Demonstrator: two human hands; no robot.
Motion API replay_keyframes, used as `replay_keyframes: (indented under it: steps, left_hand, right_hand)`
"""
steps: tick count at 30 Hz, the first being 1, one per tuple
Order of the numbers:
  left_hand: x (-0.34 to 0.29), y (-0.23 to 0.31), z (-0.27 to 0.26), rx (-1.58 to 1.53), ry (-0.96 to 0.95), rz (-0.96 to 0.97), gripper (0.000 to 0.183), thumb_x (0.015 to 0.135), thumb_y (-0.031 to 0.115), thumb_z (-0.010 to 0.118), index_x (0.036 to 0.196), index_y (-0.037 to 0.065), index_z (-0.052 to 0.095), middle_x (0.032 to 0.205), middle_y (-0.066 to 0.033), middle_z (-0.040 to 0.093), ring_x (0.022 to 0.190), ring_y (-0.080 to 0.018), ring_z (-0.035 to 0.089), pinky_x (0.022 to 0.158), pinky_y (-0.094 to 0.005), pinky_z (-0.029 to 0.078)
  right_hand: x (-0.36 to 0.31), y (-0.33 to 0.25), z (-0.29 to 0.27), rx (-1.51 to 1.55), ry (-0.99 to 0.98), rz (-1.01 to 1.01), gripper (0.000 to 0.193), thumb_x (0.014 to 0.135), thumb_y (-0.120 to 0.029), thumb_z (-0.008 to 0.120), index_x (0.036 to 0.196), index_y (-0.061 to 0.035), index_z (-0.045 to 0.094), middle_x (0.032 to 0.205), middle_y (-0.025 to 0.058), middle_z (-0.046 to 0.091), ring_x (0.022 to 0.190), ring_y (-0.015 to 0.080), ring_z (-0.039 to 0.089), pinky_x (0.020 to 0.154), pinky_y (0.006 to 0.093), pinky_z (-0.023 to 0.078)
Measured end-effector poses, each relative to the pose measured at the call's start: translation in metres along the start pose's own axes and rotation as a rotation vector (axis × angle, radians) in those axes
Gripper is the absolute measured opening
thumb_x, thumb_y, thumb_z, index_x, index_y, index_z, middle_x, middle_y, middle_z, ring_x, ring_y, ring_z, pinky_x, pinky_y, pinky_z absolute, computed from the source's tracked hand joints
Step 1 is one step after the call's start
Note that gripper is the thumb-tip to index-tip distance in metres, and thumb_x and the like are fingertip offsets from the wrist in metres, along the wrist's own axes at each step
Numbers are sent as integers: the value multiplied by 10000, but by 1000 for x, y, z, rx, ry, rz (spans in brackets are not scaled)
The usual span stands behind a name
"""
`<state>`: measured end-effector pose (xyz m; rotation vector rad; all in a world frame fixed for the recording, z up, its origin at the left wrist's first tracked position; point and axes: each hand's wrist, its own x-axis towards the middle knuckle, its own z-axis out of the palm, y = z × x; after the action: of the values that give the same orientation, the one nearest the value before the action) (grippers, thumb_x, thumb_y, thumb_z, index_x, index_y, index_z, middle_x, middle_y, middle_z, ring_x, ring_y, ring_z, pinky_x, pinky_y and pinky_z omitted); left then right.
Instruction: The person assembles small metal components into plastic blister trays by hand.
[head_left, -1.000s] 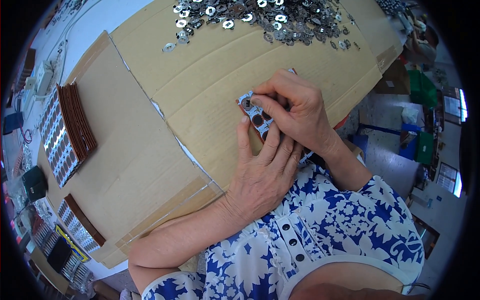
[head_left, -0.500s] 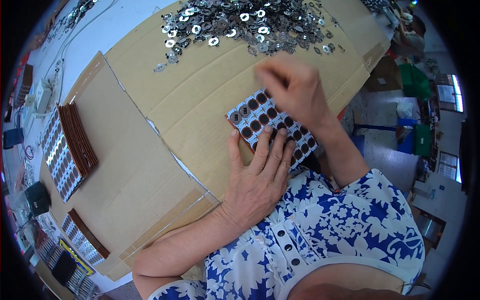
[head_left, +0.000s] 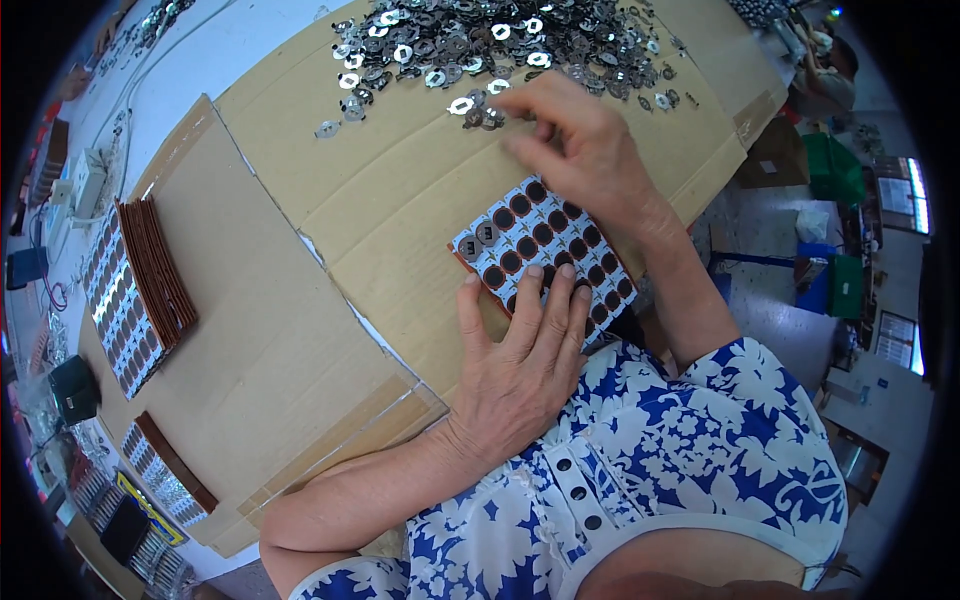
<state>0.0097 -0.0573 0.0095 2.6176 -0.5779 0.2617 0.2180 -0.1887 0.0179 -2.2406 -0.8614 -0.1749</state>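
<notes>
A cardboard sheet [head_left: 400, 210] covers the bench. At its far edge lies a heap of stamped metal battery-clip discs [head_left: 480, 50]. The circuit-board panel [head_left: 545, 228], a grid of dark circles on white, lies aslant on the cardboard between the heap and the body. At the left are 2 panel stacks, a taller [head_left: 155, 285] and a shorter [head_left: 165, 470].

The left hand [head_left: 520, 375] lies with fingers spread, tips on the panel's near-left part, gripping nothing. The right hand [head_left: 580, 140] reaches over the panel's far corner, thumb and index well apart beside a few loose discs [head_left: 475, 112]; blur hides any contact, and its curled fingers' contents can't be told.

At the panel's left corner, 2 discs sit on neighbouring circles. Good handling would likely mean lifting 1 disc by its rim, matching their orientation and keeping the panel steady.
</notes>
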Motion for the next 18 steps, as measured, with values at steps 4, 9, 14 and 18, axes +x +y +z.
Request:
replay_keyframes:
  steps: [4,9,14,18]
  left_hand:
    - [-1,-2,-1,7,-10,14,669,946,368,774,1508,22,670,1620,-179,589,1490,-367,516,1169,-771,350]
    - [-2,0,-1,10,-6,-6,677,897,363,821,1476,41,686,1593,-138,620,1465,-339,537,1171,-708,352]
    - [-2,2,-5,37,-21,1,703,890,378,828,1484,32,682,1585,-146,621,1466,-351,533,1247,-757,293]
    - [-5,1,-2,5,-31,3,732,883,398,837,1493,26,676,1595,-153,612,1466,-364,529,1273,-782,256]
  right_hand:
    - [-3,0,4,136,-73,-85,177,968,-16,796,1144,-40,785,917,72,735,749,176,733,691,333,578]
    - [-6,0,7,272,59,64,151,982,2,783,1131,-15,776,920,44,739,744,81,696,645,282,541]
    - [-3,-5,1,139,-16,7,133,988,-6,771,1121,-22,776,932,55,746,747,110,715,663,295,562]
    - [8,-15,16,-108,35,-244,114,967,-58,791,1081,-61,788,962,68,754,829,247,747,751,372,604]
